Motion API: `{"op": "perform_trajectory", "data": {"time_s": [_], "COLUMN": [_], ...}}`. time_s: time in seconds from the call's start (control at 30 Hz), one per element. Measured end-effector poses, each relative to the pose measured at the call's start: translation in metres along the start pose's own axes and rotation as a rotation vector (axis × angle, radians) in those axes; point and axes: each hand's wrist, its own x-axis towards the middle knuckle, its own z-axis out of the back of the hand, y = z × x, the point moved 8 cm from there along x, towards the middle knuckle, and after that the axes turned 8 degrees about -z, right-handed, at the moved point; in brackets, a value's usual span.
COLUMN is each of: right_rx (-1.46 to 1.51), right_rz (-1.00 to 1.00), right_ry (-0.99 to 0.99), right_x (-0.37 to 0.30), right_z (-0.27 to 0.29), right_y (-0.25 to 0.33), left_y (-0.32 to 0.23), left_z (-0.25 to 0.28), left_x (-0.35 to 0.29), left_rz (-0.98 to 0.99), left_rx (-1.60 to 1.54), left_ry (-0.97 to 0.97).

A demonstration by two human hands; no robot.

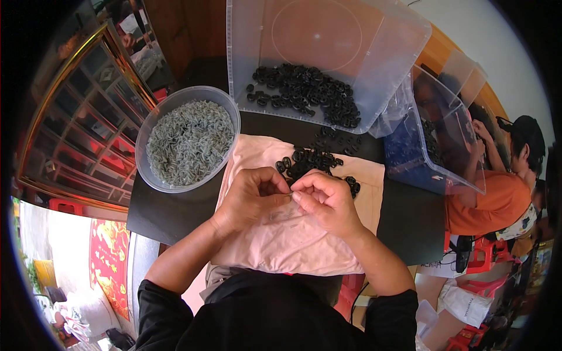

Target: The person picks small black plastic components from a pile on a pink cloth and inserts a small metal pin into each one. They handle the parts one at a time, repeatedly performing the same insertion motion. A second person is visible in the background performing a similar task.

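My left hand [256, 196] and my right hand [324, 200] meet fingertip to fingertip over a pink cloth [281, 245]. Both are closed in a pinch; whatever sits between the fingertips is too small to make out. Just beyond them a pile of small black ring-shaped parts [310, 159] lies on the cloth, with a few more by my right knuckles. To the left stands a round clear tub [231, 153] full of small greyish, spring-like pieces [190, 140].
A large clear bin [252, 35] tipped toward me holds many black parts [310, 88]. Further right is a blue-tinted bin [410, 146], beside a person in an orange top [492, 202]. The dark table [170, 213] ends close to my body. Red stools [486, 254] stand at right.
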Motion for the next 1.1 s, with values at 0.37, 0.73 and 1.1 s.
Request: {"op": "perform_trajectory", "data": {"time_s": [0.37, 0.73, 1.1], "right_rx": [-0.569, -0.377, -0.138], "right_rz": [0.471, 0.192, -0.032], "right_ry": [-0.153, -0.024, 0.008], "right_x": [-0.013, 0.000, 0.001], "right_z": [-0.009, 0.002, 0.004], "right_y": [0.043, 0.017, -0.004], "left_y": [-0.002, -0.009, -0.027], "left_z": [-0.003, -0.006, -0.005], "left_x": [0.000, -0.004, -0.003], "left_rz": [0.037, -0.094, -0.255], "left_rx": [-0.058, 0.379, 0.500], "left_ry": [0.038, 0.146, -0.036]}}
